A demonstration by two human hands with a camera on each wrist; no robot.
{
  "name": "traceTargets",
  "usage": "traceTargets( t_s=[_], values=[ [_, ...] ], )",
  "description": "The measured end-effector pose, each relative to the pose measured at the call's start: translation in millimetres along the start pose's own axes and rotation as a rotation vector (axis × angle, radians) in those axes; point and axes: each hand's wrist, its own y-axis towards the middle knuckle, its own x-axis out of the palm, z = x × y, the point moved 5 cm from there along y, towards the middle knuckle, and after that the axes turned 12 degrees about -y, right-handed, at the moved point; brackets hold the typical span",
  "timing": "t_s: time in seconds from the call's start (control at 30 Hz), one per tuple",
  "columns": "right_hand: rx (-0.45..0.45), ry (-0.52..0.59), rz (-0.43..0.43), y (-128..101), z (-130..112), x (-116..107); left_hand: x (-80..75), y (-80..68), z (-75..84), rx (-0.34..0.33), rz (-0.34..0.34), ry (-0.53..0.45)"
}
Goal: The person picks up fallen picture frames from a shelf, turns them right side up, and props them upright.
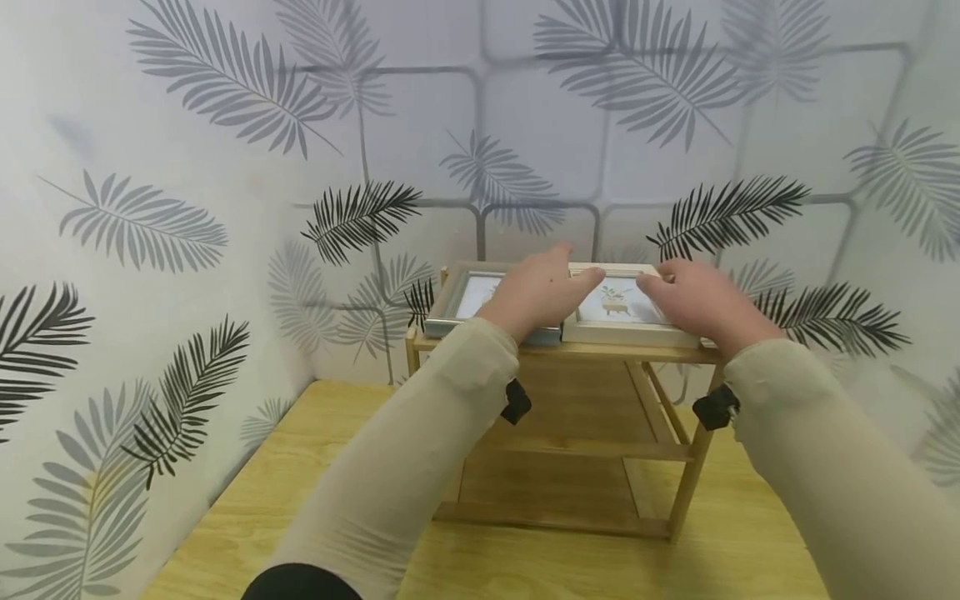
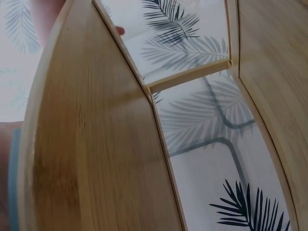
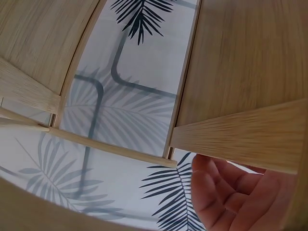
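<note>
Two framed pictures lie side by side on top of a wooden shelf rack (image 1: 637, 354). The left one is a silver-grey picture frame (image 1: 442, 312), partly hidden by my left hand (image 1: 536, 287). That hand reaches over where the frames meet, fingers extended toward the back and thumb over the white picture frame (image 1: 630, 333). At the white frame's right side, my right hand (image 1: 701, 300) holds the edge, thumb on top. Its curled fingers (image 3: 211, 192) show beside the rack's end in the right wrist view. A fingertip (image 2: 120, 30) shows past the top board in the left wrist view.
The rack has lower shelves (image 1: 540, 492) and stands on a yellow wood-grain table (image 1: 300, 483). Directly behind is a wall (image 1: 420, 125) with a leaf pattern. Dark wrist devices (image 1: 516, 402) hang under both sleeves, near the rack's front.
</note>
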Motion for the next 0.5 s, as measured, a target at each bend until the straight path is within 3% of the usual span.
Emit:
traceTargets(
  t_s=[0.3,0.5],
  values=[
    [0.060,-0.006,-0.047,0.2,3.0,2.8,3.0,5.2,-0.9,0.002,0.025,0.161],
    [0.070,0.009,-0.079,-5.4,4.3,5.3,5.0,1.5,-1.2,0.014,0.042,0.154]
  ],
)
